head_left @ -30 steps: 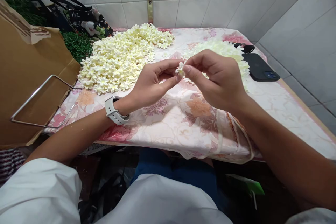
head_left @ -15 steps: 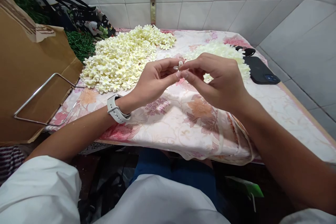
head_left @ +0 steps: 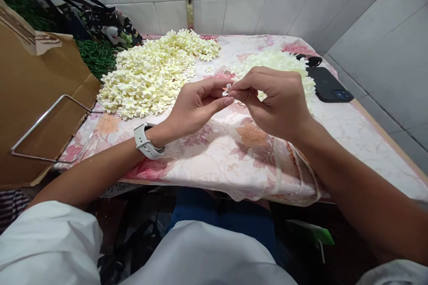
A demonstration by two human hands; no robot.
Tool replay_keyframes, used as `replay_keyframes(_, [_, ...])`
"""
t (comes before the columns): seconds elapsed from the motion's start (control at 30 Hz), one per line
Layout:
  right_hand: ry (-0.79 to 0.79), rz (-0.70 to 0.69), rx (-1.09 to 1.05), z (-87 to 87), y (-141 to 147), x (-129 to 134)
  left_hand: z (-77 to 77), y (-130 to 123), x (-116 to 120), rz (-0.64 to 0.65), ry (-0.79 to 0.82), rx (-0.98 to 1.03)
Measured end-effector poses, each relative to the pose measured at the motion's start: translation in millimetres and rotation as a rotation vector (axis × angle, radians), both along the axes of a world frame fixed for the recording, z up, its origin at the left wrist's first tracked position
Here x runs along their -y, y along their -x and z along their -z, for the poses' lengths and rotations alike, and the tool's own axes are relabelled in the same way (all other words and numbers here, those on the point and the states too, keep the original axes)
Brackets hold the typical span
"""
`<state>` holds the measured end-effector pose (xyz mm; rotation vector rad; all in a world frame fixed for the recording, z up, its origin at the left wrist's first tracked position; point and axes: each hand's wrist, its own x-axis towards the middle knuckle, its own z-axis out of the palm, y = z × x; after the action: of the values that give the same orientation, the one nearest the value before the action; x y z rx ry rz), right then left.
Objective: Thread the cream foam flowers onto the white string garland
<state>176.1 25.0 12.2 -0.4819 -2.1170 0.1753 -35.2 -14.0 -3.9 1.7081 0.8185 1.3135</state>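
Observation:
Above the middle of the table, my left hand (head_left: 197, 104) and my right hand (head_left: 276, 100) meet at the fingertips. Between them is a small white flower (head_left: 227, 91), pinched from both sides and partly covered by the fingers. My left wrist wears a white watch band. Behind the left hand lies a big heap of cream-white flowers (head_left: 147, 75). A second heap, of paler white petals (head_left: 277, 62), lies behind the right hand, which hides part of it.
A floral cloth (head_left: 214, 169) covers the table. A dark phone (head_left: 329, 85) and sunglasses (head_left: 312, 60) lie at the right. On the left stand a cardboard box (head_left: 40, 111) with a metal wire frame (head_left: 40, 127), green strands (head_left: 96, 59) and a dark floral bag (head_left: 113, 26). Tiled walls close the back and right.
The fingers have shifted slightly around the white flower, and my right thumb and index finger have drawn closer together. The whole view has moved a little.

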Motion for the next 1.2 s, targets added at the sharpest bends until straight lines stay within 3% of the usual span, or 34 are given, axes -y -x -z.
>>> replay_keyframes(0.23, [-0.075,-0.011,-0.035,15.9,16,1,-5.6,-3,-2,0.000,0.135,0.066])
replay_keyframes(0.3, [0.006,-0.088,0.017,7.3,8,-5,-5.7,-4,-3,-0.010,0.153,0.088])
replay_keyframes(0.37, [0.198,-0.094,0.149,-8.5,-20,-22,-3.7,-4,-5,-0.036,0.163,0.075])
replay_keyframes(0.43, [0.367,0.216,0.242,-23.4,-65,-48,-0.4,-4,-5,-0.048,0.172,0.010])
replay_keyframes(0.47, [0.403,0.429,0.251,-27.3,-92,-63,1.5,-3,-5,-0.053,0.155,-0.063])
replay_keyframes(0.5, [0.414,0.545,0.253,-27.6,-119,-78,3.3,-2,-5,-0.059,0.121,-0.163])
replay_keyframes(0.57, [0.419,0.661,0.259,-16.4,-166,-102,6.2,-1,-3,-0.080,0.036,-0.375])
replay_keyframes(0.63, [0.448,0.687,0.295,6.5,-197,-116,8.2,0,-2,-0.091,-0.027,-0.525])
replay_keyframes(0.73, [0.485,0.671,0.311,41.5,-218,-123,10.1,0,-1,-0.072,-0.084,-0.599])
replay_keyframes(0.83, [0.539,0.622,0.279,52.6,-226,-123,11.3,1,-3,-0.080,-0.134,-0.631])
replay_keyframes(0.93, [0.630,0.538,0.213,34.9,-235,-115,10.9,2,-5,-0.136,-0.210,-0.626])
replay_keyframes(1.07, [0.762,0.390,0.046,-9.0,-240,-82,8.3,2,-7,-0.193,-0.305,-0.557])
replay_keyframes(1.13, [0.813,0.326,-0.026,-26.5,-229,-59,6.8,0,-8,-0.188,-0.260,-0.458])
replay_keyframes(1.2, [0.873,0.254,-0.052,-35.7,-205,-40,4.7,-4,-10,-0.126,-0.070,-0.269])
